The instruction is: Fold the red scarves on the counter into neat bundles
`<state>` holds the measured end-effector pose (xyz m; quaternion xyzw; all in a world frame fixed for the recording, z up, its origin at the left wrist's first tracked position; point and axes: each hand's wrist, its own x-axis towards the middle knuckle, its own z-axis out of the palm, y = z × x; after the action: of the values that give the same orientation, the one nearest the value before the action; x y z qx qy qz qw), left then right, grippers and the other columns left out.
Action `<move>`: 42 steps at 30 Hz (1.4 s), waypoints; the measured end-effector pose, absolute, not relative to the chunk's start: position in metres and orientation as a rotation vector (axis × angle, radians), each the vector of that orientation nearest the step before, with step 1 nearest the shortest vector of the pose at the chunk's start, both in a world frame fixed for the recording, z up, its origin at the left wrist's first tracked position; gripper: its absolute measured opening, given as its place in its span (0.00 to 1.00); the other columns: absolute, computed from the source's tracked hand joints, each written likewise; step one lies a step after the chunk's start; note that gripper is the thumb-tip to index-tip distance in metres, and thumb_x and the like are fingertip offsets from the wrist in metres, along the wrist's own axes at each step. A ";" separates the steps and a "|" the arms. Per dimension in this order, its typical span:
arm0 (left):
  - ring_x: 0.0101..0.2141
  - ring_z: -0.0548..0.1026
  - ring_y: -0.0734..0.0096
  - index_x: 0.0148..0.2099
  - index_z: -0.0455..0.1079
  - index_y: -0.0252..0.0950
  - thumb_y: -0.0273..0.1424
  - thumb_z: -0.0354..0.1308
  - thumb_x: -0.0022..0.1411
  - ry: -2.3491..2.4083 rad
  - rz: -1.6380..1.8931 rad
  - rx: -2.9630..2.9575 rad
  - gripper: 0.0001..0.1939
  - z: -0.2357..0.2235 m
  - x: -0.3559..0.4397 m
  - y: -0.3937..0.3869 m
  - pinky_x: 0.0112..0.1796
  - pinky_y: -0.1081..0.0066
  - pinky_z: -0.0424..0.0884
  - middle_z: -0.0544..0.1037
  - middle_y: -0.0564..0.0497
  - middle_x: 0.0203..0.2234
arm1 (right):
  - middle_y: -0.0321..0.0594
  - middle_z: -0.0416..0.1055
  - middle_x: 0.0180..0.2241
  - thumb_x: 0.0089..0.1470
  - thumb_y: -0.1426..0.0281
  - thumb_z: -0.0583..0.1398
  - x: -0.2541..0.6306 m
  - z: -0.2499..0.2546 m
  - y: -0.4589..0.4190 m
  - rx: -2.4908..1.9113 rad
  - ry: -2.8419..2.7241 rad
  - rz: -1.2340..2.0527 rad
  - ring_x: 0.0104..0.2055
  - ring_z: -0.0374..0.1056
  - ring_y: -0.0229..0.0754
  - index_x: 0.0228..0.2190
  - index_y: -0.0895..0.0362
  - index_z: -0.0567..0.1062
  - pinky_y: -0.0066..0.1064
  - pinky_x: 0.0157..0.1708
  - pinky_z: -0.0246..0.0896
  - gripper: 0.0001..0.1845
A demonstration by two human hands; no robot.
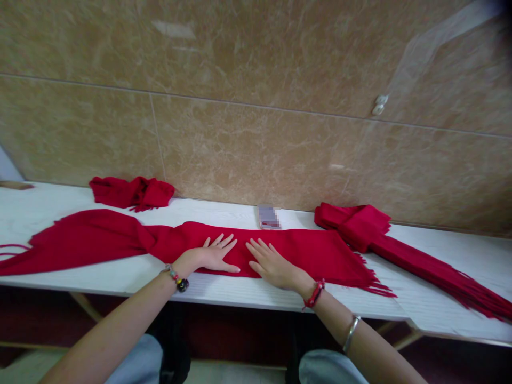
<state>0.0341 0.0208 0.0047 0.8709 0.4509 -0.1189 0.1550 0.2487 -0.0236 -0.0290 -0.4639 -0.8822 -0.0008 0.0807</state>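
A long red scarf with a fringed right end lies stretched along the white table. My left hand rests flat on its middle part, fingers spread, with a ring on one finger. Just to the right, my right hand also lies flat on the cloth, its fingers pointing up and left. Neither hand grips the fabric. Left of my hands the scarf is bunched and twisted, then widens out toward the table's left side.
A crumpled red scarf lies at the back left by the wall. Another, loosely folded red scarf stretches across the right side. A phone-like object, partly blurred, sits behind my hands. The tiled wall bounds the white table.
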 end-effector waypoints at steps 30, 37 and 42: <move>0.60 0.41 0.52 0.64 0.44 0.38 0.52 0.49 0.54 1.283 -0.212 2.718 0.41 0.011 0.040 0.006 0.55 0.52 0.40 0.44 0.42 0.62 | 0.53 0.68 0.47 0.57 0.80 0.47 0.290 -0.029 -0.068 -0.879 -2.774 -0.392 0.50 0.64 0.44 0.48 0.65 0.67 0.35 0.48 0.62 0.19; 0.38 0.72 0.65 0.43 0.68 0.35 0.35 0.54 0.59 0.851 0.149 3.229 0.12 0.007 0.068 -0.032 0.35 0.70 0.67 0.73 0.47 0.37 | 0.48 0.73 0.36 0.56 0.79 0.49 0.288 -0.032 -0.066 -0.929 -2.589 -0.378 0.36 0.70 0.42 0.42 0.63 0.67 0.31 0.35 0.67 0.13; 0.37 0.72 0.66 0.41 0.68 0.34 0.24 0.51 0.59 0.851 0.235 3.313 0.08 -0.007 0.073 -0.025 0.35 0.71 0.68 0.74 0.48 0.34 | 0.44 0.73 0.32 0.56 0.78 0.50 0.286 -0.038 -0.064 -1.025 -2.511 -0.316 0.32 0.70 0.40 0.39 0.60 0.67 0.28 0.31 0.65 0.10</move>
<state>0.0731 -0.0251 -0.0067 0.9563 0.2458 0.0678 -0.1429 0.2865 -0.0639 -0.0378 -0.3674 -0.9003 -0.1134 0.2042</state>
